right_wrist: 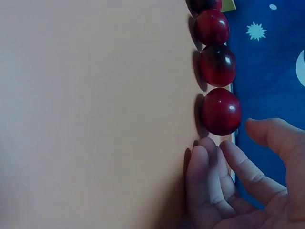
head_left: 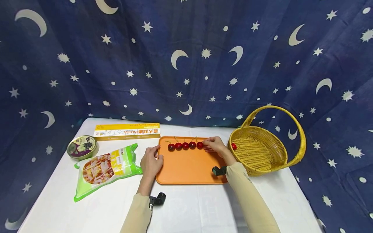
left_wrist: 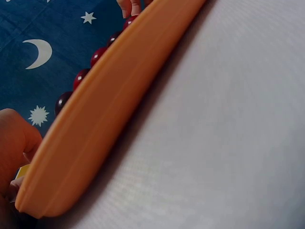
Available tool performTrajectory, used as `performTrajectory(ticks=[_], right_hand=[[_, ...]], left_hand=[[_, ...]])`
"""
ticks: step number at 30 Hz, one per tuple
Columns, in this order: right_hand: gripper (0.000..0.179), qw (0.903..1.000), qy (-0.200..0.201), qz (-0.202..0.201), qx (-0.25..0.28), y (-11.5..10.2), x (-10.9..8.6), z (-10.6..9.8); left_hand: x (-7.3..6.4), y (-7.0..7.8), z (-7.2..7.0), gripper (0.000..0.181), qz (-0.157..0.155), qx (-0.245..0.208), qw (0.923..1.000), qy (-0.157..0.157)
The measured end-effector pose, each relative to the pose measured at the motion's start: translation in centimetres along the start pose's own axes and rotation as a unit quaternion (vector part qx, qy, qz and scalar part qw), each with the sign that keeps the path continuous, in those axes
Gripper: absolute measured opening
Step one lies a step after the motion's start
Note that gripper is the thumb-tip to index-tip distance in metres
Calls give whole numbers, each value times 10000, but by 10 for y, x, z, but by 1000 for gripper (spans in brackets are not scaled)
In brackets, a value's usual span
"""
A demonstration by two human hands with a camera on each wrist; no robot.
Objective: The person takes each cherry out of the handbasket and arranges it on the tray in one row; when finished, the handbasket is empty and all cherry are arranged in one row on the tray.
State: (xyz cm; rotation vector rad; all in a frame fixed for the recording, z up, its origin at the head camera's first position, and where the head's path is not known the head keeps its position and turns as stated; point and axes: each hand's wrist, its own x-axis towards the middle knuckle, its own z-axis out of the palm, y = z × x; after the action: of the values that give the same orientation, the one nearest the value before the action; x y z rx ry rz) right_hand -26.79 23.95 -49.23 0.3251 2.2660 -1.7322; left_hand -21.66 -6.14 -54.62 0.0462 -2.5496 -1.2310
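Note:
Several dark red cherries (head_left: 185, 146) with stems stand in a row along the far side of an orange tray (head_left: 189, 168). My right hand (head_left: 215, 145) is at the right end of this row. In the right wrist view its thumb is apart from the fingers (right_wrist: 205, 162), and the end cherry (right_wrist: 221, 111) sits just beyond the fingertips, with nothing held. At the tray's left edge, my left hand (head_left: 152, 162) grips the rim between thumb and fingers; part of that grip is hidden in the left wrist view.
A yellow wicker basket (head_left: 284, 163) with a tall handle stands right of the tray, one red cherry (head_left: 234, 146) inside. On the left lie a pasta box (head_left: 128, 132), a round tin (head_left: 82, 147) and a green food bag (head_left: 106, 168). A starry blue curtain (head_left: 186, 64) hangs behind.

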Motion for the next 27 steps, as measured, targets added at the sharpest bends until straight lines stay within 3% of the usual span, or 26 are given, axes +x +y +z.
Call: performTrajectory(ticks=[6,13,20,27], right_hand=[[25,9996,-15,-233,-164,-10,-6,-6],[30,9957,-91,-662,-637,-40,-18,-22],[33,9905,59,-963,-981,-61,-28,-61],[36,9883,333,-704,-1309,-49,-47,-105]], left_hand=[[4,1,0,43,-11,-38,10000,63],[8,2,-3,44,-45,-72,9999,90],[8,0,-2,44,70,-77,9998,184],[-2,0,0,42,13,-11,10000,32]])
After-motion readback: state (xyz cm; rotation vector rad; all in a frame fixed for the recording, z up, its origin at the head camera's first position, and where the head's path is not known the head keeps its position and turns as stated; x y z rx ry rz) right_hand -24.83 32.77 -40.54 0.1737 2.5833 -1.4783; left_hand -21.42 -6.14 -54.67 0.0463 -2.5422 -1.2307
